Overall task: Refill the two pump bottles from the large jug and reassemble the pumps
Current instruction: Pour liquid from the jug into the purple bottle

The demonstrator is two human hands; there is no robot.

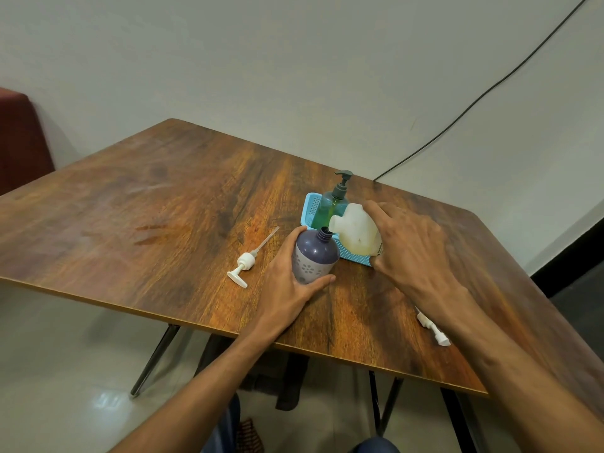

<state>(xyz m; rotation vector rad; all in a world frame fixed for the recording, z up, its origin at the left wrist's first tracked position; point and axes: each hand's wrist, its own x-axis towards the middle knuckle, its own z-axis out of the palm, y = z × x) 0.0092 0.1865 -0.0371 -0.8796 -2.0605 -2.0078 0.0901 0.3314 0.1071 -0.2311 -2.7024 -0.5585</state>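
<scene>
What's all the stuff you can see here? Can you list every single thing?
wood-grain brown table: one, brown, fills the middle
round purple plastic bottle with flower print: one, purple, upright on the table, neck open
milky white plastic jug: one, whitish, tilted, mouth at the purple bottle's neck
clear bottle of green liquid with grey pump: one, green, standing in the basket
light blue plastic basket: one, blue, behind the purple bottle
white plastic pumps with tubes: two, white, lying on the table, one at the left, one by the right forearm
black cable: one, black, on the wall
dark red seat: one, red, far left
left hand: one, holds the purple bottle
right hand: one, holds the jug
</scene>
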